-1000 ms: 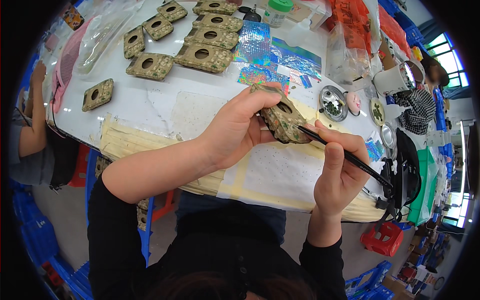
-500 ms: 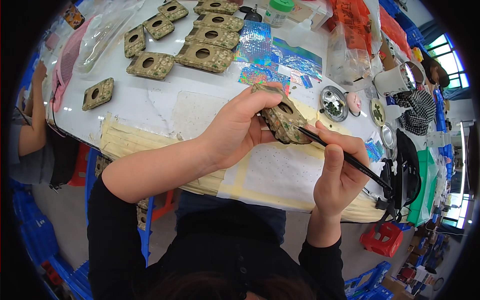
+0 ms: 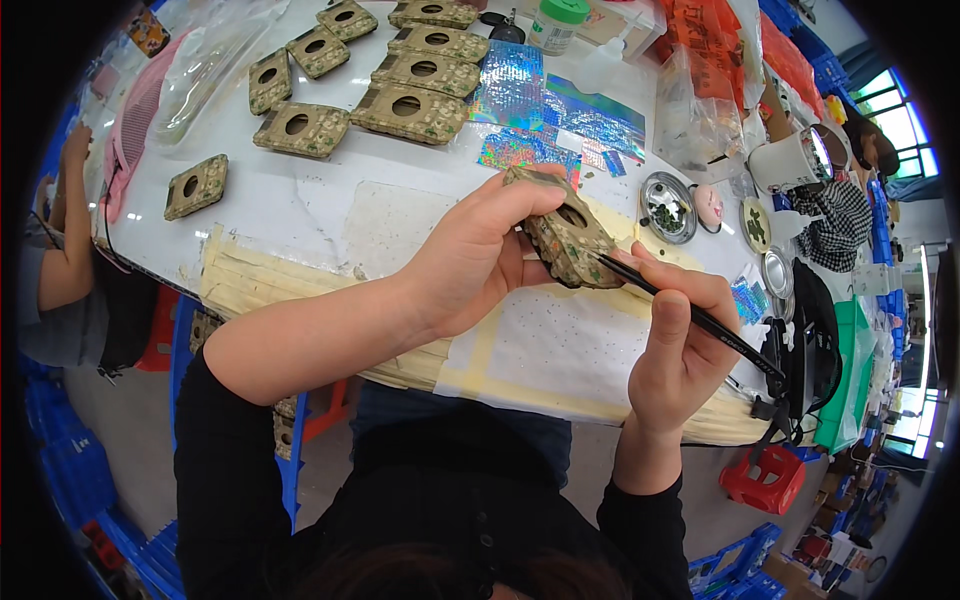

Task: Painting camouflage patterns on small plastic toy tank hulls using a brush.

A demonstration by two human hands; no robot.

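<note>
My left hand [image 3: 478, 250] is closed around a camouflage-patterned model tank hull [image 3: 575, 243] with a round hole in its top. The hull is tilted above the table, its near end toward my right hand [image 3: 685, 335]. Between the thumb and fingers of that hand are slim black tweezers [image 3: 722, 332]. Their pointed tip touches or nearly touches the hull's right end; contact is too fine to tell. Under both hands lies a speckled white sheet [image 3: 545, 350] taped to the table. Just beyond the hull is a round metal dish [image 3: 668, 207] with small dark green pieces.
Several similar hulls [image 3: 408, 108] stand at the far left. Shiny holographic sticker sheets [image 3: 595, 118] lie at the back, near a green-lidded jar [image 3: 557, 25]. To the right are a white mug [image 3: 785, 162], a black bag [image 3: 815, 335] and a green tray [image 3: 848, 375]. Another person's arm [image 3: 70, 225] is at far left.
Almost nothing differs. The hull stays in my left hand, and the tweezers in my right hand have shifted very slightly.
</note>
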